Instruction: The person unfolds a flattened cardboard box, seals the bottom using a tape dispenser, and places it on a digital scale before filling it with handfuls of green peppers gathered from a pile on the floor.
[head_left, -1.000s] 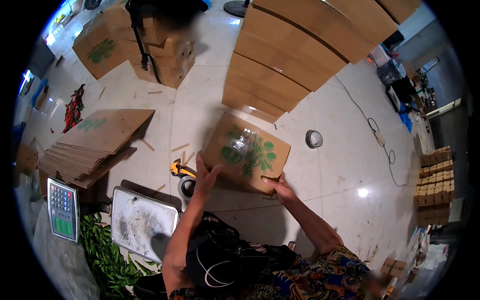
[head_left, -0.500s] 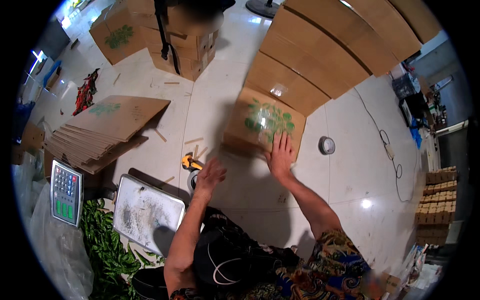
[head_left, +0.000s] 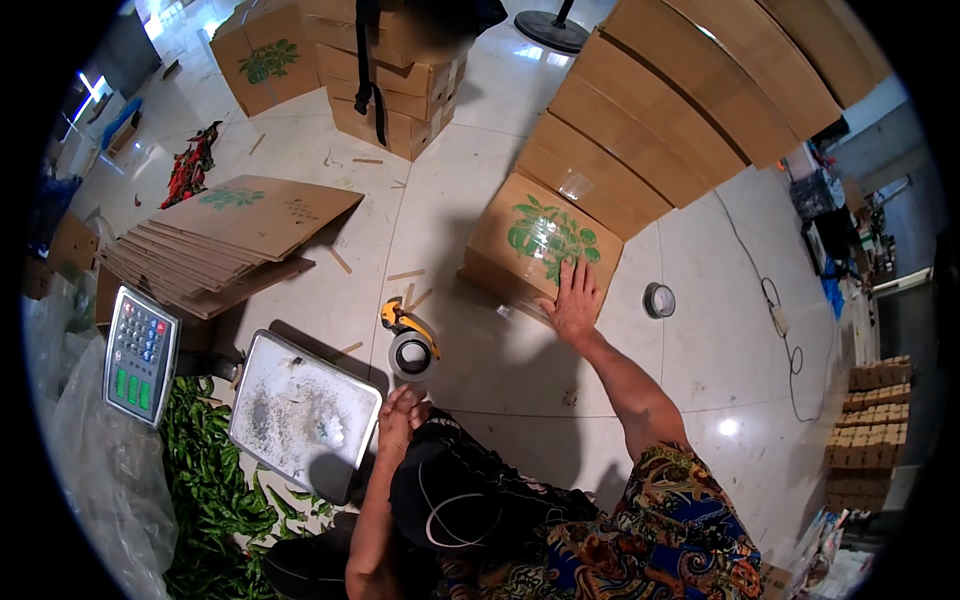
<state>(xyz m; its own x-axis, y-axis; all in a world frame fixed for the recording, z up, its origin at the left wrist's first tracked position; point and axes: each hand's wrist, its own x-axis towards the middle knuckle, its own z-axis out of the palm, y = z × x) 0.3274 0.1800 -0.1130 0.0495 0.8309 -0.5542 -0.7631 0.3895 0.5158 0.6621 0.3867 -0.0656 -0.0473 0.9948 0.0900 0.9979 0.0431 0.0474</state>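
A: Where is your right hand, and what is it doing to the carton?

B: Your right hand (head_left: 575, 300) lies on the near right corner of the printed carton (head_left: 500, 235), fingers slightly apart along the top, thumb out toward the near edge. It presses rather than grips, likely to steady the carton on the floor (head_left: 480, 385), where its far edge seems to meet the stacked cartons (head_left: 600, 175). That placing probably keeps the row tight.

A: And your left hand?

B: Your left hand (head_left: 400, 417) is drawn back near your body, between the platform scale (head_left: 295, 410) and your cap (head_left: 440, 490). Its fingers are bent, but you cannot tell from this angle whether they close on anything. The nearest tool is the yellow tape dispenser (head_left: 398, 318) with its tape roll (head_left: 412, 372), lying just ahead, perhaps there to be within easy reach.

A: What else sits around you?

B: Flattened cartons (head_left: 250, 205) lean in a fanned pile beyond the scale, green chilli peppers (head_left: 205, 500) lie beside it on your left, and a loose tape roll (head_left: 650, 299) rests right of the printed carton.
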